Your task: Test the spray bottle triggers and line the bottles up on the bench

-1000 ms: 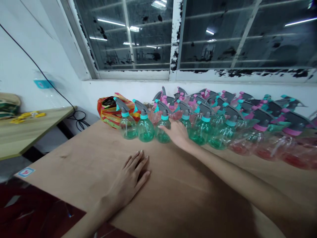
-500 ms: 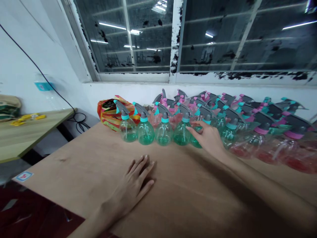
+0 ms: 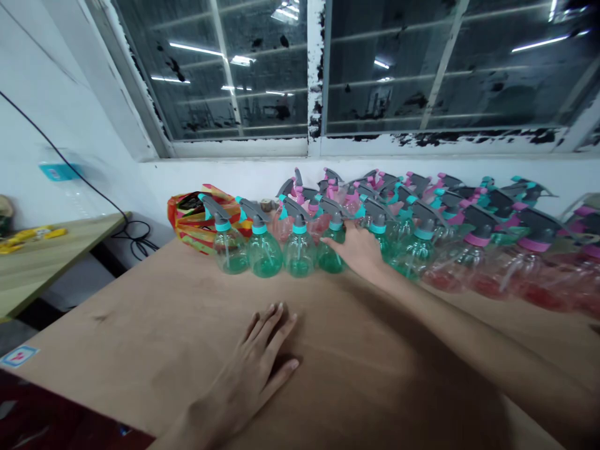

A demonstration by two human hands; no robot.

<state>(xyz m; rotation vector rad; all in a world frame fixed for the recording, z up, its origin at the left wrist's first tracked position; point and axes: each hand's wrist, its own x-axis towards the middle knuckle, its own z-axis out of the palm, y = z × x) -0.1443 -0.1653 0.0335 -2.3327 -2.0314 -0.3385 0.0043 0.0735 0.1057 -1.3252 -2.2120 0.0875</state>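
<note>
Along the far side of the table stands a row of round, clear spray bottles with grey trigger heads. My right hand (image 3: pixel 360 253) reaches to the fourth spray bottle from the left (image 3: pixel 330 257), which has green liquid and a turquoise collar. The thumb lies across its front and the other fingers bend round its right side, their tips partly hidden. Left of it are three more green spray bottles, the nearest being one spray bottle (image 3: pixel 299 257) with a low fill. My left hand (image 3: pixel 255 362) rests flat on the wooden table (image 3: pixel 140 344), fingers spread, holding nothing.
Behind and to the right crowd several pink-collared spray bottles (image 3: pixel 490 269) with red liquid. An orange patterned bag (image 3: pixel 187 219) sits at the back left. Beyond the table's left edge are a second table (image 3: pixel 60 256), yellow items (image 3: pixel 32 236) and a black cable (image 3: pixel 135 232).
My right hand has moved left, from between two bottles onto the fourth one, its thumb now across the front. My left hand stays flat on the table. The view has turned slightly right.
</note>
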